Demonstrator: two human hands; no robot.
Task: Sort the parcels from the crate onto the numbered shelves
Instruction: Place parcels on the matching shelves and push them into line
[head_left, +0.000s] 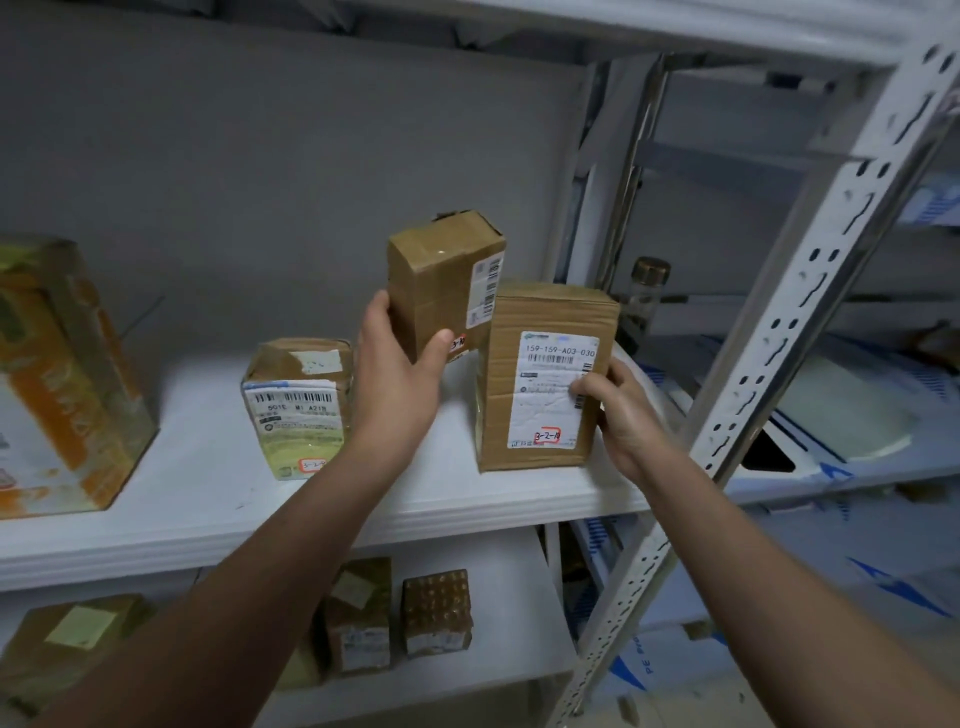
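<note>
Grey back wall behind a white shelf board in a rack; the perforated upright post framed its right end. Taking the labelled parcel at the board's right front as landmark: it stood upright, its base close to the front edge, with a bare strip of board running behind it to the wall. Far to its left, at the frame edge, stood a large orange-printed box, with a wide bare stretch of board on that box's right. Just left of the landmark across an open gap stood a short parcel, set back from the front edge. A tall narrow parcel was held tilted above the board, behind and left of the landmark, its right side near the landmark's top corner; contact could not be told. Left hand gripped that tall parcel's lower end. Right hand clasped the landmark's right edge, fingers on the label. Lower shelf carried small parcels.
</note>
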